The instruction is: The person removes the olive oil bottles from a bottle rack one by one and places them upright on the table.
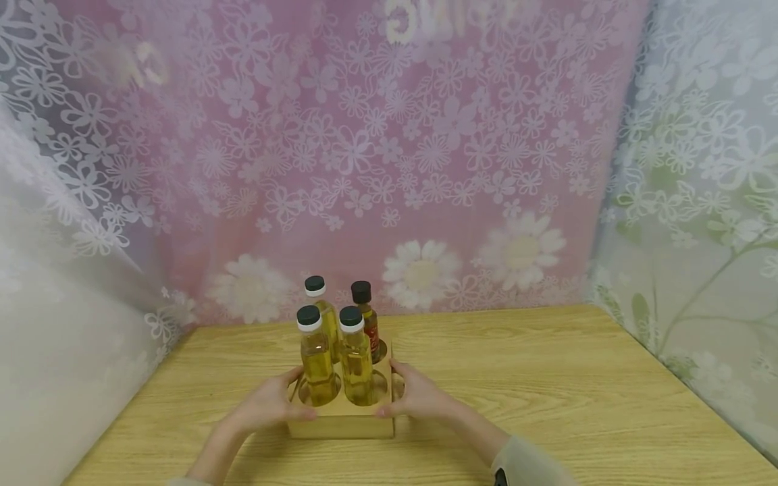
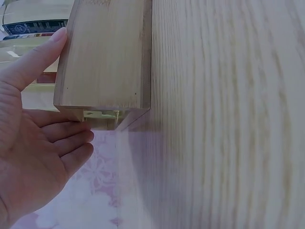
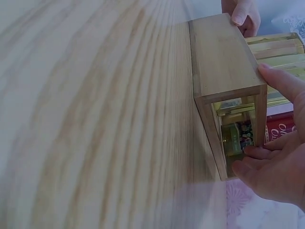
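A wooden bottle rack (image 1: 340, 426) with round holes in its top board stands on the table, holding several bottles upright. In front are two clear bottles of yellow oil, the left one (image 1: 319, 368) and the right one (image 1: 357, 364), both with black-and-white caps. Behind them stand a similar oil bottle (image 1: 328, 324) and a darker bottle (image 1: 369, 327) with a red label and black cap. My left hand (image 1: 266, 403) grips the rack's left end, thumb on the front top edge. At the opposite end my right hand (image 1: 421, 395) grips the top board, its fingers (image 3: 257, 164) curled beneath it.
The rack sits on a light wood-grain table (image 1: 547, 391), left of its middle. A pink flowered curtain (image 1: 389, 169) hangs along the back edge. Pale flowered curtains close off the left side (image 1: 67, 290) and the right side (image 1: 699, 202).
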A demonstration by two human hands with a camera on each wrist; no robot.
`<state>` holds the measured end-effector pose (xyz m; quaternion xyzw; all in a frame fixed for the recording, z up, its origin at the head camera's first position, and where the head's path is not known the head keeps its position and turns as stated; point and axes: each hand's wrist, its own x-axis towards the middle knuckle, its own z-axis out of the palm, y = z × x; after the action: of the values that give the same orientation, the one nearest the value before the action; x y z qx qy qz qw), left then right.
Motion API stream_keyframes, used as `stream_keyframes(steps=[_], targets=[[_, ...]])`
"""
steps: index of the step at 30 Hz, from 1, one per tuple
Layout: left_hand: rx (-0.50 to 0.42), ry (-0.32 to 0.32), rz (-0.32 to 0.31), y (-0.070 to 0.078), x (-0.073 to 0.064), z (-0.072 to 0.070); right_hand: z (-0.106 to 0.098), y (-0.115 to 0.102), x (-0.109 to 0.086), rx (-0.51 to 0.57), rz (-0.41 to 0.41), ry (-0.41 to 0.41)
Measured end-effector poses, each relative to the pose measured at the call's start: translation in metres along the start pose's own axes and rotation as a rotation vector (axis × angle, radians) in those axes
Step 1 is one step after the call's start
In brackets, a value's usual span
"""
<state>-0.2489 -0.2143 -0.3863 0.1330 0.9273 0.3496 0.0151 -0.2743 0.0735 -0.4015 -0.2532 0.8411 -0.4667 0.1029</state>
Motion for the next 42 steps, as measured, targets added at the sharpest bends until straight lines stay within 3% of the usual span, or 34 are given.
stream_keyframes(steps=[8,29,42], targets=[[-0.026,-0.058,0.059,0.013,0.003,0.009,-0.016,0.005,-0.018,-0.011,-0.01,-0.004],[0.01,-0.129,0.184,0.035,0.012,0.035,-0.049,0.025,-0.058,-0.004,0.024,0.001],[0.027,-0.157,0.199,0.048,0.011,0.041,-0.06,0.028,-0.071,0.026,-0.002,-0.037]])
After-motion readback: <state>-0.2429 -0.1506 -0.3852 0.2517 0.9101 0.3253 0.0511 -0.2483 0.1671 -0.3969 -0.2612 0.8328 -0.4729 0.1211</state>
